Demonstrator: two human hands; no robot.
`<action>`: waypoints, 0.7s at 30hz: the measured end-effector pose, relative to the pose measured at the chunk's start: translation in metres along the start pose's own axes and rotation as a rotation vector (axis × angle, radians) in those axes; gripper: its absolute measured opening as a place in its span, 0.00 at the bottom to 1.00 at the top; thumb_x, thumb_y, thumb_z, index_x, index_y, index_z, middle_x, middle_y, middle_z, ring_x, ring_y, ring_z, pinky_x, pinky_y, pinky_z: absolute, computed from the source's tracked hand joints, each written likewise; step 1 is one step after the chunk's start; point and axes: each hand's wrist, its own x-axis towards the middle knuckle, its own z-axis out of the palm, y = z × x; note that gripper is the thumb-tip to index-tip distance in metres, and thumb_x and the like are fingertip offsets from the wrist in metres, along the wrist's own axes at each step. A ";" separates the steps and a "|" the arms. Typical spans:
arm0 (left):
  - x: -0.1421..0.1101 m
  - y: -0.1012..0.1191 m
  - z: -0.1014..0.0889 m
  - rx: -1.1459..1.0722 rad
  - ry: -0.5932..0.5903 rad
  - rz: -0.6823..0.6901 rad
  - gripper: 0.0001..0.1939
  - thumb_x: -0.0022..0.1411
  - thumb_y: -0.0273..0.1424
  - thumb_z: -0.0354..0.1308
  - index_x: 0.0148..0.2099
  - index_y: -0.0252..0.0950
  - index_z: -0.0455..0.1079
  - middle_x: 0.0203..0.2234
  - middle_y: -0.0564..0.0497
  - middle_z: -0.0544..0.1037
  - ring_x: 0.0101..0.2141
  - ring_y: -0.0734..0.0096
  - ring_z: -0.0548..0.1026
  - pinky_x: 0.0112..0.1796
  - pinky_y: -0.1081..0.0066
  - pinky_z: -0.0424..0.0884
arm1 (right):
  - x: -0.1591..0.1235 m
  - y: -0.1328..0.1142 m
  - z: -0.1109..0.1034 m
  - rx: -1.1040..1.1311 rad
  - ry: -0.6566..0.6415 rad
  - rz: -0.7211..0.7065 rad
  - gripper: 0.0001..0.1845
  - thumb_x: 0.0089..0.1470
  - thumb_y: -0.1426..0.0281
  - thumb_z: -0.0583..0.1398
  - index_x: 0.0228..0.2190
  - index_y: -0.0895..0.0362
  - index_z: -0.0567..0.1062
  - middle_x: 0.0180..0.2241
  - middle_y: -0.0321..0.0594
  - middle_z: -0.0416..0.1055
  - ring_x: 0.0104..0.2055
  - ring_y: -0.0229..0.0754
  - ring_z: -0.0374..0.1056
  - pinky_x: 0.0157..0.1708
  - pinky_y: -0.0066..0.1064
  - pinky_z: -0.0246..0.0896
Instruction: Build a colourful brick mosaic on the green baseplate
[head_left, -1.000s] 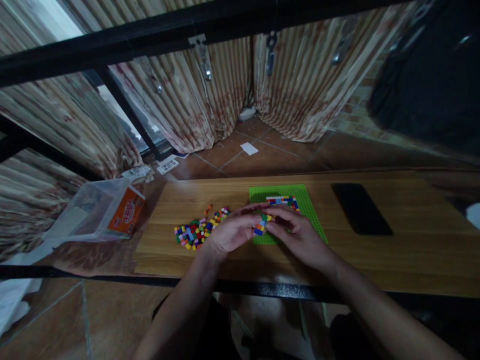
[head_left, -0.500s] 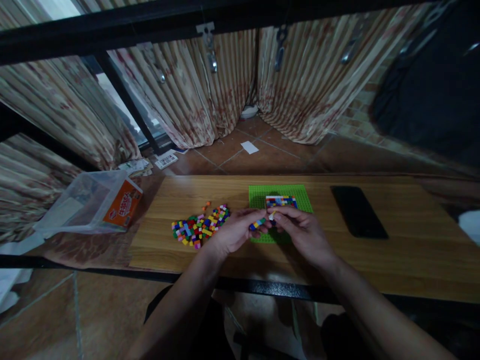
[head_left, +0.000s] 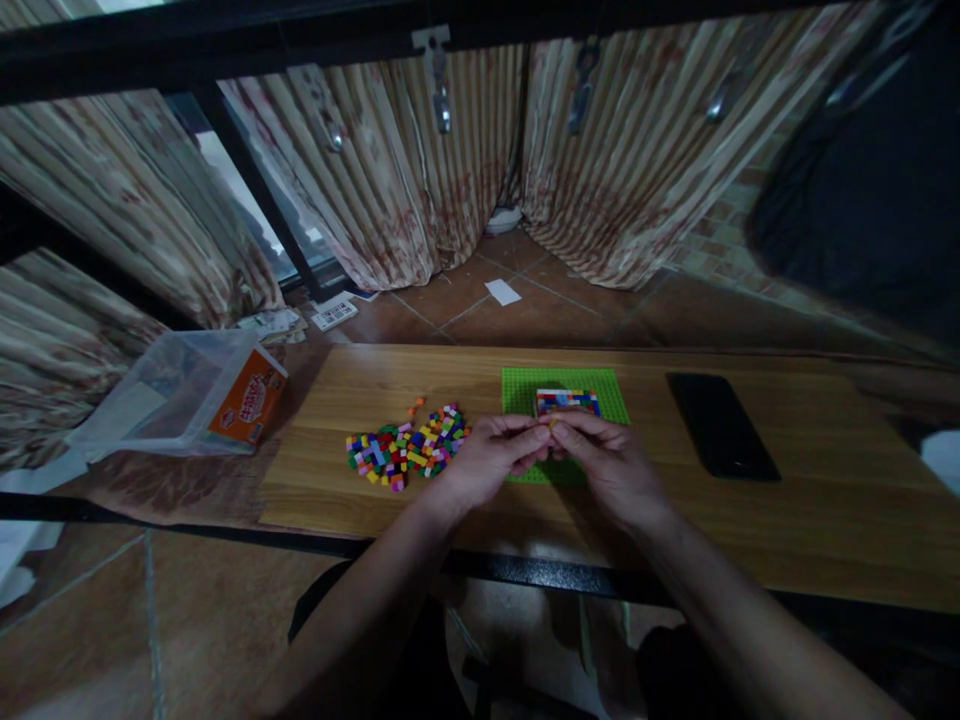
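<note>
Wooden tabletop (head_left: 750, 540) supports the green baseplate (head_left: 611, 398) directly beneath the grip, where left hand (head_left: 491, 462) and right hand (head_left: 607, 465) pinch a small brick (head_left: 551, 424) between meeting fingertips, with loose bricks (head_left: 409, 452) heaped just left, apparently for reach.

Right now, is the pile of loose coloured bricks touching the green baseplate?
Apart. The head view shows a strip of bare wooden table between the pile of loose bricks and the left edge of the green baseplate; the left hand lies over the nearer part.
</note>
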 end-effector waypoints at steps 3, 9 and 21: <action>0.000 0.001 0.000 -0.053 0.025 -0.040 0.19 0.45 0.42 0.72 0.33 0.31 0.77 0.26 0.50 0.76 0.26 0.79 0.69 0.26 0.76 0.54 | 0.000 -0.003 0.001 0.122 -0.006 0.055 0.09 0.47 0.61 0.68 0.33 0.51 0.83 0.30 0.36 0.76 0.31 0.35 0.68 0.33 0.28 0.65; 0.002 0.007 -0.006 -0.023 0.142 -0.064 0.17 0.45 0.39 0.71 0.31 0.31 0.76 0.26 0.51 0.75 0.25 0.80 0.68 0.24 0.77 0.53 | 0.004 -0.018 -0.016 0.172 0.081 0.044 0.10 0.44 0.63 0.70 0.31 0.50 0.82 0.29 0.36 0.78 0.28 0.35 0.70 0.32 0.30 0.69; 0.004 0.004 -0.005 0.133 0.099 -0.042 0.11 0.50 0.35 0.65 0.27 0.32 0.70 0.22 0.53 0.71 0.22 0.81 0.61 0.24 0.74 0.51 | 0.008 -0.016 -0.040 -0.076 0.142 0.048 0.14 0.42 0.63 0.70 0.34 0.52 0.82 0.24 0.35 0.75 0.24 0.36 0.68 0.31 0.36 0.70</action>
